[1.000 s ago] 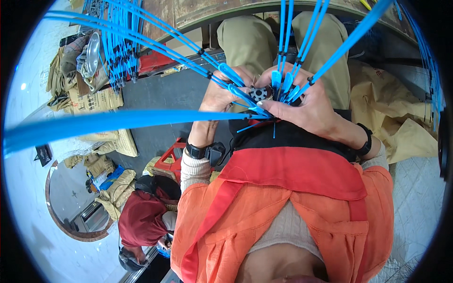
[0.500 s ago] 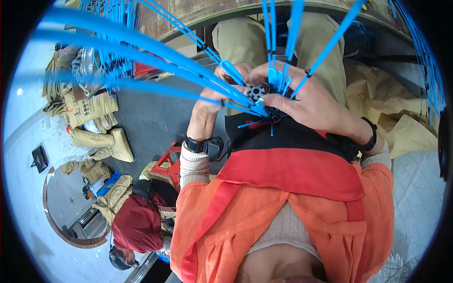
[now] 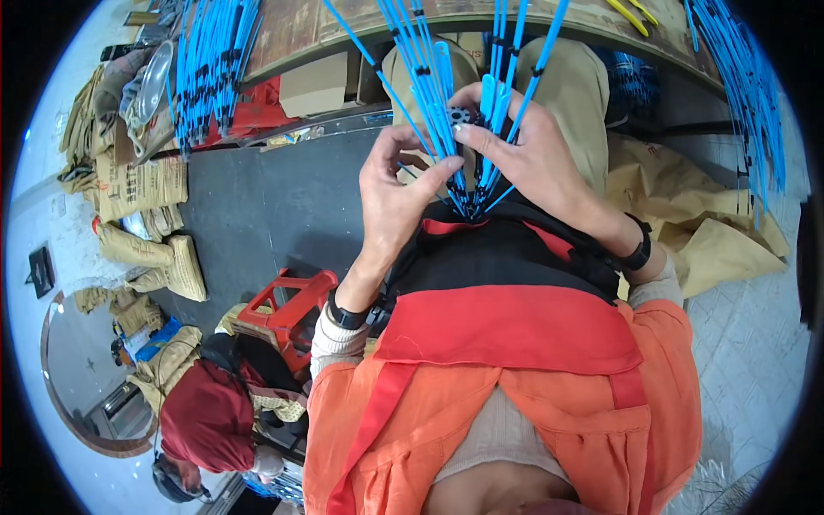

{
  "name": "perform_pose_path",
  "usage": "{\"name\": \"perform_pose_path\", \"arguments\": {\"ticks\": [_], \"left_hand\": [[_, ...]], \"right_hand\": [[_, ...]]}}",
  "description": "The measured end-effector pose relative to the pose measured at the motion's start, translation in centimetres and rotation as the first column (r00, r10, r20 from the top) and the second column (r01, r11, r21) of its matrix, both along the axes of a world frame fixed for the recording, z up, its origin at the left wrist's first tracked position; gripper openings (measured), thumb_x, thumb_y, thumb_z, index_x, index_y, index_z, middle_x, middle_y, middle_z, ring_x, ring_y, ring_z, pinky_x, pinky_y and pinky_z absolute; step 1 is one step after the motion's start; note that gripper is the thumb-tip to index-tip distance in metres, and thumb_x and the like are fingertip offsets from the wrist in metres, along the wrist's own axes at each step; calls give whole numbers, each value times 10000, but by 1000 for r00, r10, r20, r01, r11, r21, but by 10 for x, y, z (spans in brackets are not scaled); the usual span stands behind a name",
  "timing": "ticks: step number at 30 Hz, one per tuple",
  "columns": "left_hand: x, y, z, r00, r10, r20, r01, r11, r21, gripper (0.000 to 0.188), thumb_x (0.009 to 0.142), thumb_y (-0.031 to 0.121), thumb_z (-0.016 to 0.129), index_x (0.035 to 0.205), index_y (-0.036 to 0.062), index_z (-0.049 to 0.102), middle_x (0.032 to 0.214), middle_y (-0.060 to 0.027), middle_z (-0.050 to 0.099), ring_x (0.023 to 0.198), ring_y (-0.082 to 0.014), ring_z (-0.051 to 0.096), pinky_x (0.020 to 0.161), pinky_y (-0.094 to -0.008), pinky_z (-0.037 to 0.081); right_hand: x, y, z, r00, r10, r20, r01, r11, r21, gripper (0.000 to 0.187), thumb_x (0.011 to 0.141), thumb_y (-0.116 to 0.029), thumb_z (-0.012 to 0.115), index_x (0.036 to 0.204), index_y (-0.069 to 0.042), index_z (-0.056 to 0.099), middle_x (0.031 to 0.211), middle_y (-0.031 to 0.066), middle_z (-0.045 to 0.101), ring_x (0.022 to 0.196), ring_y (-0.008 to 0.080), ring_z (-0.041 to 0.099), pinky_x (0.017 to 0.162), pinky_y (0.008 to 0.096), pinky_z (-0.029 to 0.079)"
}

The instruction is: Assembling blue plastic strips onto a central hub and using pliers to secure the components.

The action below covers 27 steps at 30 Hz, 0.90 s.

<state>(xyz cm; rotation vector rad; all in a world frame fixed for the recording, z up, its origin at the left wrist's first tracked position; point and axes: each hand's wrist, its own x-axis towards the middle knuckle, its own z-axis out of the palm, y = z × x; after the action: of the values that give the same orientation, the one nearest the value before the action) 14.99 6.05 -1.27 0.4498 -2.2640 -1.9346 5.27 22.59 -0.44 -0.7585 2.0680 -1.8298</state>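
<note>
A black notched hub (image 3: 461, 115) sits between the thumb and fingers of my right hand (image 3: 536, 150). Blue rods with black joints (image 3: 418, 64), looking like umbrella ribs, fan upward around it. Their lower ends come together in a black cluster (image 3: 468, 204) over my lap. My left hand (image 3: 396, 184) is curled at the left side of the bundle, its thumb pressed against the blue rods just below the hub. Some of its fingertips are hidden behind the rods.
A wooden table (image 3: 296, 30) bears bundles of blue rods (image 3: 215, 69) and yellow-handled pliers (image 3: 628, 15). Brown sacks (image 3: 142, 184) line the left. A red stool (image 3: 292, 309) stands near a seated person in dark red (image 3: 206, 412). Brown paper (image 3: 695, 206) lies right.
The blue rods have swung from leaning far left to nearly upright. My left hand has come lower, its thumb now on the rods. My right hand still holds the hub.
</note>
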Motion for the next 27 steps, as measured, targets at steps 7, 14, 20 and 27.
{"name": "perform_pose_path", "arguments": {"ticks": [7, 14, 20, 27], "left_hand": [[-13, 20, 18, 999, -49, 10, 48, 998, 30, 371, 893, 50, 658, 1239, -10, 539, 1040, -89, 630, 922, -142, 581, 781, -285, 504], [-41, 29, 10, 984, -167, 66, 169, 985, -37, 468, 903, 99, 717, 1297, 15, 479, 1117, -78, 626, 980, -125, 583, 828, -280, 500], [-66, 50, 22, 989, -145, 25, 146, 989, -26, 353, 834, 155, 792, 1067, -16, 588, 864, -60, 661, 741, -99, 633, 660, -243, 514], [-65, 48, 27, 972, -124, 197, 157, 974, -166, 329, 856, 197, 747, 1086, -13, 637, 899, -51, 673, 796, -84, 616, 696, -254, 506]], "right_hand": [[4, 3, -2, 996, -81, 43, 82, 996, -25, 269, 874, -152, 731, 1085, 1, 664, 939, 111, 694, 865, 181, 668, 783, 318, 530], [-9, 39, -17, 946, 106, 307, 18, 926, -376, 467, 968, -220, 648, 1325, 15, 459, 1177, 107, 596, 1048, 153, 598, 880, 299, 499], [-17, 53, -31, 911, 169, 376, 72, 833, -549, 586, 1053, -472, 377, 1383, 12, 396, 1213, 150, 584, 1117, 207, 586, 988, 352, 450], [-20, 52, -39, 908, 126, 400, 141, 806, -575, 592, 1056, -486, 343, 1364, 13, 417, 1221, 160, 593, 1114, 217, 593, 985, 358, 460]]}}
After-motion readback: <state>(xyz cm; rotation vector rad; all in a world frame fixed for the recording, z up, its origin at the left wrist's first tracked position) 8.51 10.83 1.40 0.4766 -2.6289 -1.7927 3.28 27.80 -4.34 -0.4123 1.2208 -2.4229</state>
